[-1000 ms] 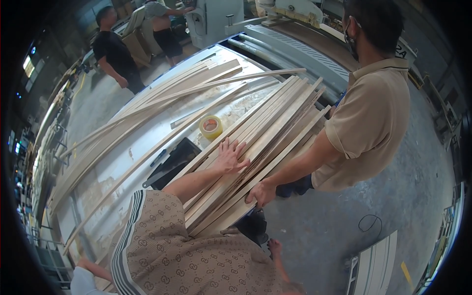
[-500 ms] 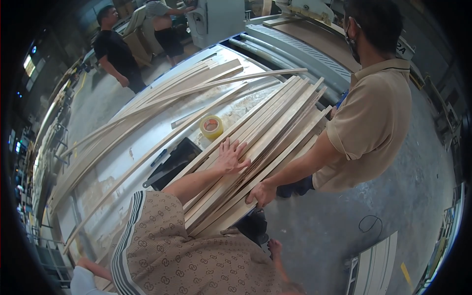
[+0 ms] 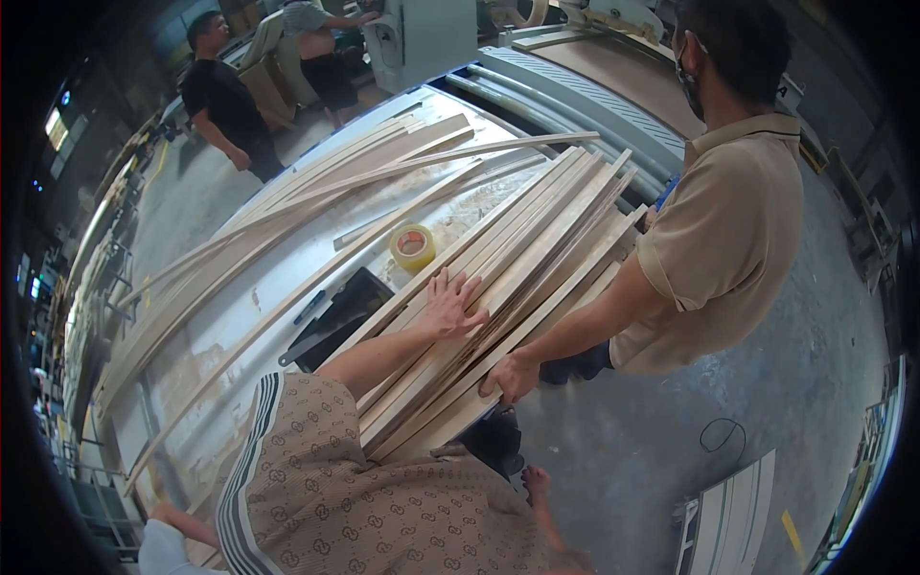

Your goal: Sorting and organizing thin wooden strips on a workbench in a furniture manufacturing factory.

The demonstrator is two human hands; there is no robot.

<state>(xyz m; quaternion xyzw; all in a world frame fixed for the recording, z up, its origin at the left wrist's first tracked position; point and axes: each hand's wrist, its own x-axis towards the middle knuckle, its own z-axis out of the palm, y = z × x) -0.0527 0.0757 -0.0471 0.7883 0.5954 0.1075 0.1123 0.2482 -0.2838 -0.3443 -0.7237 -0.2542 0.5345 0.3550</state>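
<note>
My left hand [image 3: 450,307] lies flat with spread fingers on a bundle of long, pale wooden strips [image 3: 522,264], which runs diagonally over the table. My right hand [image 3: 537,481] hangs low beside the table's near edge, small in view, and its fingers do not show clearly. Across the bundle, a co-worker in a tan shirt [image 3: 728,230] grips the outer strips near their close end with one hand [image 3: 513,377]; the other hand is mostly hidden at the far end. Just left of the bundle sit a roll of yellowish tape [image 3: 412,247] and a black tray [image 3: 350,311].
More long strips [image 3: 287,206] fan over the table's left side [image 3: 230,316]. A pen-like blue tool [image 3: 310,307] lies by the tray. Rollers of a machine [image 3: 537,101] adjoin the far edge. Two people stand beyond; a white-sleeved arm [image 3: 177,527] shows lower left. Panels [image 3: 733,517] lie at lower right.
The co-worker's head and upper body have shifted very slightly. My left hand and the strips stay in place.
</note>
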